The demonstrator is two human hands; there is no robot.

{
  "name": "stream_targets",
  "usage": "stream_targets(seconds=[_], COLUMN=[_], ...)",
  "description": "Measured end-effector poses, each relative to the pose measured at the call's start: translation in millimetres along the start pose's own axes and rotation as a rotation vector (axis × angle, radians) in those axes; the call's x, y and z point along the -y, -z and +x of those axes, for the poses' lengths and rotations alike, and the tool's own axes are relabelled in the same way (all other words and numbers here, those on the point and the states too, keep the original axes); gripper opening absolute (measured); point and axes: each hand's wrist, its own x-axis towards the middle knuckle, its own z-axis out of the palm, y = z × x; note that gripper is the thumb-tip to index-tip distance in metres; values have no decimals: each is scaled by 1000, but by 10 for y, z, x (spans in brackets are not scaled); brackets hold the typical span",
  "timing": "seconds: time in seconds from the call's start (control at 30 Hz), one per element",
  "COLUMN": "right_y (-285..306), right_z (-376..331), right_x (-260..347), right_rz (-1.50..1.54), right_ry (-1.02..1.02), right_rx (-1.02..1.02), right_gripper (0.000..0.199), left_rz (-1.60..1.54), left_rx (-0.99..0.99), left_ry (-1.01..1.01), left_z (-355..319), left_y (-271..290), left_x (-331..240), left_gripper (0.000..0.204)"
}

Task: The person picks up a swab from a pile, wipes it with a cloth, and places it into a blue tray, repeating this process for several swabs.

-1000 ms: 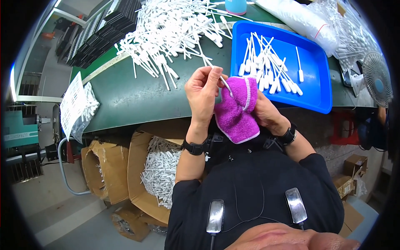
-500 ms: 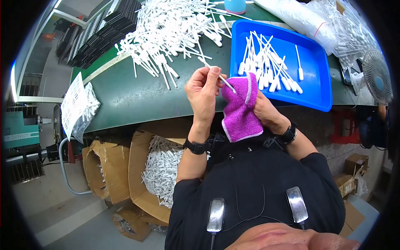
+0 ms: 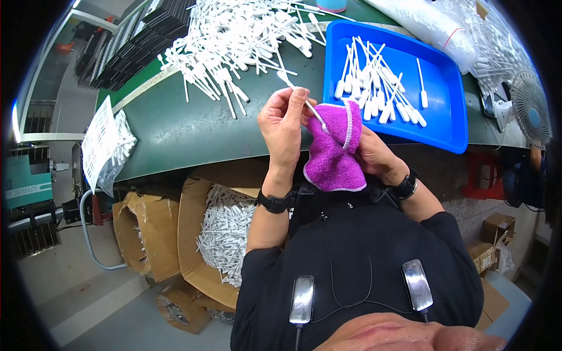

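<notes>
Between the thumb and fingers of my left hand [image 3: 283,126] is a thin white swab-like stick [image 3: 320,120], slanted, its wider end pointing up toward the far left. Its lower tip rests against a purple towelling cloth [image 3: 333,165] with pale edging. My right hand [image 3: 376,153] grips that cloth from the right, its fingers partly hidden behind the fabric. Beyond my hands, a large heap of similar white sticks [image 3: 234,44] lies on the green table. A blue tray [image 3: 442,131] to the right holds several more, mostly bunched, with one lying apart.
Black stacked trays [image 3: 140,44] stand at the far left. A bagged bundle with a paper sheet [image 3: 99,143] hangs at the table's left end. Below is a cardboard box [image 3: 190,245] of white sticks. Plastic bags [image 3: 427,29] and a small fan [image 3: 530,111] are at the right.
The cloth's lower part has shifted slightly up and to the left. Both hands keep their hold, the stick's tip still against the cloth. The whole view has shifted a little.
</notes>
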Motion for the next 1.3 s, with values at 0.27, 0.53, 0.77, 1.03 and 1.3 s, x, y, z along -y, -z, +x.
stream_targets(seconds=[0.27, 0.53, 0.77, 1.03, 1.3], right_y=[-7, 92, -10, 14, 347], right_z=[-31, -10, -273, -50, -150], right_x=[-14, 17, 376, 286, 550], right_rz=[-118, -533, -199, -233, 50], right_ry=[21, 57, -156, 318, 535], right_rx=[2, 83, -96, -350, -245], right_gripper=[46, 39, 36, 30, 29], left_rz=[-11, -56, -231, 175, -119], left_rx=[-12, -148, -218, 494, 562], left_ry=[-10, -39, -17, 243, 514], left_z=[4, -24, 62, -210, -388], left_y=[-1, 21, 87, -276, -567], left_x=[51, 86, 61, 114, 130], left_gripper=[19, 19, 19, 21, 32])
